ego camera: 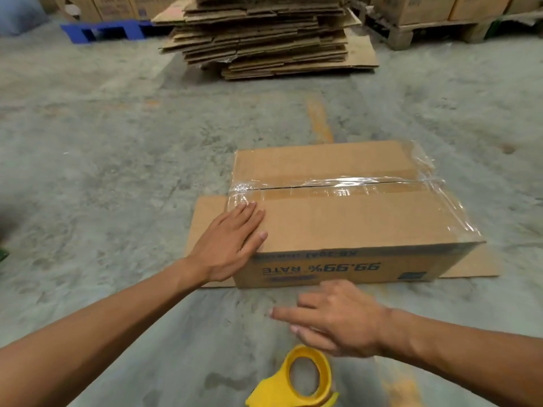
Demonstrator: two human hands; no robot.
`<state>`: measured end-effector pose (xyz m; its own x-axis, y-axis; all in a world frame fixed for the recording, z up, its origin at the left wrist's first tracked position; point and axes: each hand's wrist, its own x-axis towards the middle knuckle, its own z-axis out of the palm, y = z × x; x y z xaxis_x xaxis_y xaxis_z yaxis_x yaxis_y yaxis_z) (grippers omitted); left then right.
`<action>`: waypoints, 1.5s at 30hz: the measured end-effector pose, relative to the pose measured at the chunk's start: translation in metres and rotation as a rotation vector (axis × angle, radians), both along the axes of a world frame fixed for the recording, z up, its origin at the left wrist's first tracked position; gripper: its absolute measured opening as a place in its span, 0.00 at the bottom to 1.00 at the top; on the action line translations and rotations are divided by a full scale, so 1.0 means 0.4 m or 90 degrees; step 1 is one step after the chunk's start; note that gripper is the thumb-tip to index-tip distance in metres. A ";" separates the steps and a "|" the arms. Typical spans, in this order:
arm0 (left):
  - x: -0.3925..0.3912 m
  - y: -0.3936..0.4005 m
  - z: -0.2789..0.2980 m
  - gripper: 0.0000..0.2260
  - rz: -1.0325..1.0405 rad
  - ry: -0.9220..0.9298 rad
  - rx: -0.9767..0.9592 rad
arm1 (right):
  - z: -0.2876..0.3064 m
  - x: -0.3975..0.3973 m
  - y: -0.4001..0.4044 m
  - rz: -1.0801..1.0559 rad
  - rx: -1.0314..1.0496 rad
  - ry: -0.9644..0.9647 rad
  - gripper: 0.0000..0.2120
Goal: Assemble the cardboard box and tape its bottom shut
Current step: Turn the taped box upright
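A brown cardboard box (352, 218) stands upside down on the concrete floor, its print reading inverted on the near side. Its upper flaps are closed, and clear tape (338, 185) runs along the centre seam and over both ends. My left hand (232, 242) lies flat with fingers spread on the box's near left corner, touching the tape end. My right hand (332, 318) hovers open in front of the box, above the floor, holding nothing. A yellow tape dispenser (305, 377) lies on the floor just below my right hand.
The box's lower flaps (205, 224) splay out flat on the floor at its left and right. A tall stack of flattened cartons (264, 39) stands behind. A blue pallet (102, 30) is at far left, a wooden pallet with boxes (435, 22) at far right.
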<state>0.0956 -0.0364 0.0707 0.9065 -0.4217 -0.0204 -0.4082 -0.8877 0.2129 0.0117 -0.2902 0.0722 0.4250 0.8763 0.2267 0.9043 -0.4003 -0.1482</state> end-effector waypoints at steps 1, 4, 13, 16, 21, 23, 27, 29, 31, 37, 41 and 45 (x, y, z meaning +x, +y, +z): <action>0.019 -0.013 0.008 0.32 0.030 0.016 0.003 | 0.022 0.046 -0.021 -0.043 0.048 -0.024 0.17; 0.087 -0.046 0.018 0.32 0.101 0.054 -0.008 | 0.075 0.201 -0.115 -0.208 0.112 -0.061 0.18; 0.227 -0.058 -0.014 0.32 0.265 0.036 -0.095 | 0.028 0.443 -0.444 -0.702 -0.061 0.049 0.27; 0.242 -0.039 -0.020 0.34 0.314 0.080 -0.176 | 0.014 0.473 -0.495 -0.755 -0.051 0.147 0.30; 0.236 -0.050 -0.002 0.35 0.310 0.061 -0.285 | 0.004 0.517 -0.513 -0.735 0.089 0.317 0.34; 0.227 -0.064 0.016 0.33 0.328 0.074 -0.297 | 0.002 0.524 -0.512 -0.744 0.115 0.350 0.35; 0.201 -0.071 0.047 0.35 0.362 0.114 -0.316 | 0.040 0.507 -0.481 -0.746 0.171 0.405 0.34; 0.178 -0.063 0.056 0.33 0.363 0.111 -0.321 | 0.053 0.486 -0.460 -0.743 0.202 0.426 0.35; 0.150 -0.043 0.064 0.31 0.371 0.107 -0.319 | 0.055 0.469 -0.438 -0.745 0.204 0.424 0.36; 0.080 0.070 0.093 0.37 0.442 0.126 -0.318 | 0.087 0.452 -0.328 -0.727 0.196 0.446 0.32; 0.071 0.126 0.165 0.36 0.451 0.000 -0.353 | 0.163 0.475 -0.260 -0.695 0.257 0.323 0.27; 0.091 0.178 0.242 0.39 0.391 -0.241 -0.436 | 0.238 0.473 -0.215 -0.620 0.423 0.196 0.39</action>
<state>0.1320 0.0348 0.1675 0.8679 0.3108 0.3875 -0.0653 -0.7019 0.7092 0.2010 -0.3764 0.1672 0.9549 -0.0876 0.2838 0.1590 -0.6562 -0.7377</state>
